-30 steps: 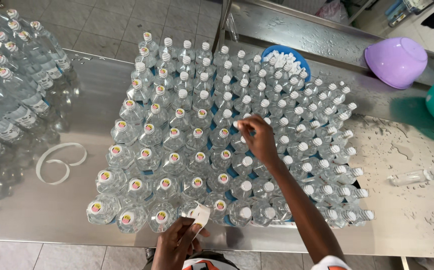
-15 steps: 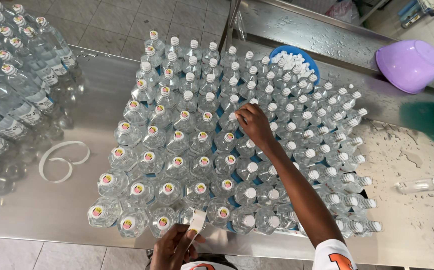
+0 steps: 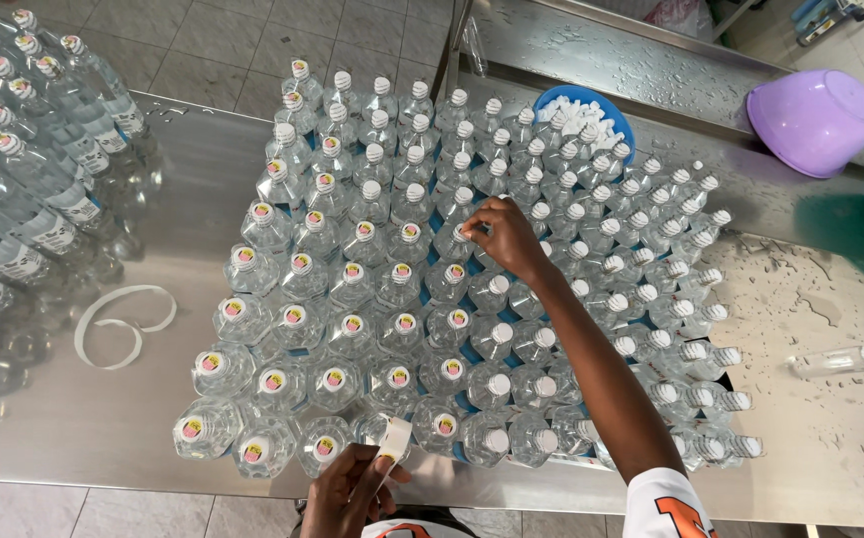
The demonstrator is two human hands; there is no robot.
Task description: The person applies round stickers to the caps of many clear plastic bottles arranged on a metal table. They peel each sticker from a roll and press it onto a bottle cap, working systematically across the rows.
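Fingers of the right hand (image 3: 506, 237) are pinching narrowly onto the cap of one bottle (image 3: 462, 239) near the middle of the packed block of clear bottles (image 3: 432, 299), seemingly pressing a round sticker on it. The left hand (image 3: 352, 488) is gripping a white sticker strip (image 3: 394, 438) at the near edge of the steel surface (image 3: 113, 418), its fingers curled around the strip.

Judging by the caps, bottles left of and nearer than the right fingers are already wearing coloured stickers, while those to the right and beyond are showing plain white caps, so roughly half looks done.

Every bottle is standing upright, long axis vertical, cap pointing up at the camera. A blue bowl of caps (image 3: 581, 105) and a purple bowl (image 3: 815, 120) are sitting beyond the fingers.
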